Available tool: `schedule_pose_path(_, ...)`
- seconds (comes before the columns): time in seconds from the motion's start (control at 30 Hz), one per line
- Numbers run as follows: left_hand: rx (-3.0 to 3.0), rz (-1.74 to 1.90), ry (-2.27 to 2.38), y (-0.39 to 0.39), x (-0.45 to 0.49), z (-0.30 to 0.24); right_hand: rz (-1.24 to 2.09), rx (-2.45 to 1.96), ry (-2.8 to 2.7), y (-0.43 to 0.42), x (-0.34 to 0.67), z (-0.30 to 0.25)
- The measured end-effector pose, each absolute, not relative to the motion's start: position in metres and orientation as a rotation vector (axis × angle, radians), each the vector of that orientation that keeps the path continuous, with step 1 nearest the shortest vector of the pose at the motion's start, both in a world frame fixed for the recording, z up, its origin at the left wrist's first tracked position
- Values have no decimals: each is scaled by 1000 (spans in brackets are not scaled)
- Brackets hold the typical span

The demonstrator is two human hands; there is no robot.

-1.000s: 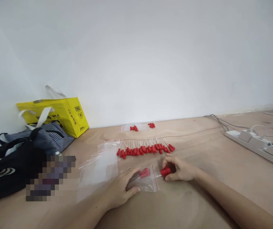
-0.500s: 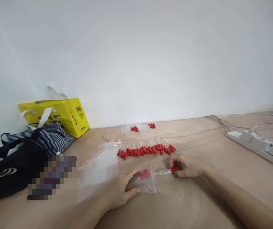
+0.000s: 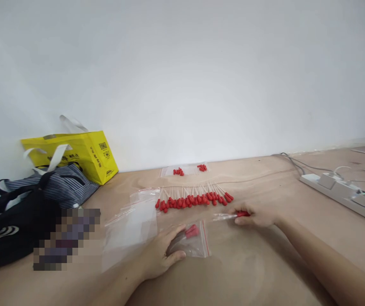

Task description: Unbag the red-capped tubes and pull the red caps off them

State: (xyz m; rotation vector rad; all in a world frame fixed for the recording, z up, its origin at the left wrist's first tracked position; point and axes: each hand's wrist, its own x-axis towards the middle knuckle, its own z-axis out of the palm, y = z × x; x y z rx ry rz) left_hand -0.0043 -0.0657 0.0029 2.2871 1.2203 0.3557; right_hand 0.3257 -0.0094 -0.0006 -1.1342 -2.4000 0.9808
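Under my left hand (image 3: 161,250) lies a clear zip bag (image 3: 198,246) with a red edge strip at its right end. Red-bulbed droppers (image 3: 191,230) show inside it. That hand rests on the bag's left part, thumb and fingers spread apart. To the right, my right hand (image 3: 257,214) pinches red-bulbed droppers (image 3: 242,213) by the bulbs, their clear tubes pointing left toward the bag's mouth. Exactly how many it holds is unclear. Behind both hands stretches a row of droppers (image 3: 195,200), bulbs facing me and tubes toward the wall.
Flat clear bags (image 3: 129,231) overlap left of my left hand. Near the wall, another bag (image 3: 190,170) lies with small red pieces on it. A yellow bag (image 3: 101,155), a striped bag (image 3: 74,182) and a black bag (image 3: 16,225) fill the left; a white power strip (image 3: 344,195) sits right.
My right hand has moved a little up and to the right with the droppers, away from the bag's mouth. My left hand stays on the bag.
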Motion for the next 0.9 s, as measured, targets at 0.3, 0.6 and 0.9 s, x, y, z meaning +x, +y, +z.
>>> schedule_pose_path(0.3,2298,353,1219,-64,-7,0,237,-1636,-1672,35,284,-27)
schedule_pose_path(0.6,2305,332,1220,-65,-5,3,168,-1824,-1720,45,256,-29)
schedule_pose_path(0.9,2306,345,1213,-64,-6,1,41,-1725,-1776,37,284,-28)
